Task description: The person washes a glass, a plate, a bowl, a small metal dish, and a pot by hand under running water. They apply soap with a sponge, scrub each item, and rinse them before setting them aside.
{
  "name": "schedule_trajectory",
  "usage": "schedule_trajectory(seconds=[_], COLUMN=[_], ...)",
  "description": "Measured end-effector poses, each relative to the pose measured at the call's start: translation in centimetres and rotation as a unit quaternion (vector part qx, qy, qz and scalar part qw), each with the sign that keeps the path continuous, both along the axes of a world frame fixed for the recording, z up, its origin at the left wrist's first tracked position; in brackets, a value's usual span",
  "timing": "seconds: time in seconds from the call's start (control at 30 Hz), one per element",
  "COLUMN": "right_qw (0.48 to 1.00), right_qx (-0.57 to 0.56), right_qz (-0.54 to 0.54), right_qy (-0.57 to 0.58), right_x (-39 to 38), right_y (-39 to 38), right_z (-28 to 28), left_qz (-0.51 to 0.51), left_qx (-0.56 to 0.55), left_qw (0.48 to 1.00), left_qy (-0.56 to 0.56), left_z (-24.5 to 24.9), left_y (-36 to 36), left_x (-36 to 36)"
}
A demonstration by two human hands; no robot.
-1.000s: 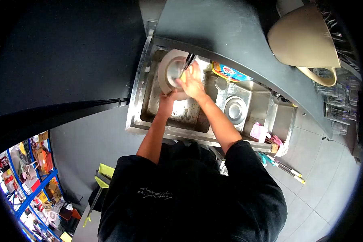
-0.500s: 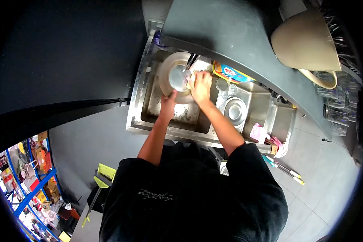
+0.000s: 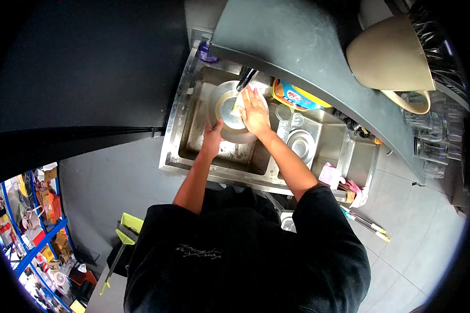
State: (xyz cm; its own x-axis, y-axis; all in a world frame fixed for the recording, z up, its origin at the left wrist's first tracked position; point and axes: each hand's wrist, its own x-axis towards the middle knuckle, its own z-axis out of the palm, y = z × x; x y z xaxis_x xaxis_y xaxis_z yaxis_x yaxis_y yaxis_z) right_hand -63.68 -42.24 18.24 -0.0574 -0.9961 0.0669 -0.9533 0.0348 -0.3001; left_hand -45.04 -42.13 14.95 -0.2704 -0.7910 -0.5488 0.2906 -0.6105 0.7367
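Observation:
A round metal plate [image 3: 224,127] with a wide rim is held over the left basin of the steel sink [image 3: 175,159]. My left hand [image 3: 212,138] grips its near-left rim, thumb on top. Across the plate's right side lies my right hand [image 3: 255,113], fingers stretched out. It presses a pale yellowish sponge [image 3: 238,111] onto the plate's surface; most of the sponge is hidden beneath the palm. A black tap [image 3: 246,78] hangs just beyond my right fingertips.
A grey shelf [image 3: 292,39] overhangs the sink, bearing a large beige mug [image 3: 389,55]. A blue-and-yellow tub [image 3: 297,96] and metal bowl [image 3: 300,143] sit right of the basin. A purple bottle [image 3: 207,53] stands at the back corner. Pink cloths [image 3: 329,175] lie on the right.
My right hand has gone from curled fingers to a flatter, stretched-out pose on the plate. The plate has shifted and its angle differs slightly. My left hand keeps its grip.

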Motion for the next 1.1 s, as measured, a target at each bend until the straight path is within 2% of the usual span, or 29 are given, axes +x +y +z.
schedule_trajectory(seconds=[0.07,0.1,0.13,0.2,0.23,0.33,0.37,0.47,0.5,0.6,0.63,0.67,0.7,0.83,0.9,1.0,1.03,1.07,1.1], right_qw=[0.999,0.999,0.991,0.968,0.97,0.977,0.984,0.999,0.998,0.984,0.98,0.985,0.99,0.984,0.991,0.998,0.997,0.994,0.994], right_qx=[-0.014,0.027,0.077,0.105,0.088,0.001,-0.014,-0.019,-0.054,-0.057,-0.05,-0.049,-0.032,-0.037,-0.031,-0.058,-0.074,-0.09,-0.081], right_qz=[-0.041,-0.029,-0.001,0.024,0.04,0.079,0.071,-0.012,-0.038,-0.145,-0.167,-0.155,-0.109,0.032,0.024,-0.013,-0.029,-0.046,-0.08], right_qy=[-0.021,-0.027,-0.108,-0.226,-0.225,-0.199,-0.162,-0.037,-0.017,-0.089,-0.097,-0.064,-0.084,-0.174,-0.125,-0.037,-0.003,0.033,-0.007], right_x=[0.0,0.4,1.0,2.9,3.3,3.2,2.6,0.0,-1.4,-2.7,-2.0,-1.2,-0.4,4.8,4.3,2.4,1.0,-0.2,-1.0], right_y=[2.6,4.1,5.2,5.4,4.9,1.6,0.7,-1.0,-1.2,0.6,1.5,2.3,2.9,1.8,0.1,-2.3,-2.8,-2.8,-2.1], right_z=[-0.1,-0.9,-1.3,-1.1,-1.2,0.6,0.3,-0.5,-1.9,-2.3,-2.7,-2.5,-2.3,0.7,0.4,-0.4,-0.5,-0.6,-1.2], left_qz=[-0.03,-0.025,-0.051,-0.105,-0.121,-0.164,-0.168,-0.158,-0.141,-0.097,-0.088,-0.076,-0.068,-0.124,-0.118,-0.116,-0.109,-0.083,-0.058], left_qx=[-0.02,-0.007,-0.03,-0.076,-0.008,-0.046,-0.017,0.03,0.002,-0.053,-0.051,-0.048,-0.091,-0.094,-0.051,-0.059,-0.079,-0.073,-0.067], left_qw=[0.998,1.0,0.998,0.99,0.99,0.979,0.979,0.982,0.986,0.992,0.994,0.996,0.992,0.987,0.99,0.989,0.991,0.994,0.996], left_qy=[-0.046,-0.017,0.011,0.064,0.073,0.111,0.113,0.098,0.09,0.052,0.03,0.007,0.052,0.034,0.056,0.064,0.024,0.005,-0.014], left_z=[-0.2,-0.2,-0.5,-1.7,1.5,-3.4,-2.5,-0.6,-1.1,-2.0,-0.5,0.4,0.0,-0.9,0.0,1.0,-0.6,-0.2,0.2], left_y=[0.0,-0.2,-0.3,-0.4,-0.5,1.2,1.4,1.8,1.6,0.9,0.4,0.0,-0.2,0.1,0.6,1.1,1.2,1.1,1.0], left_x=[0.5,0.6,0.8,1.1,1.0,0.6,0.5,0.6,0.6,0.6,0.5,0.5,0.6,0.2,0.8,1.4,1.4,1.4,1.3])
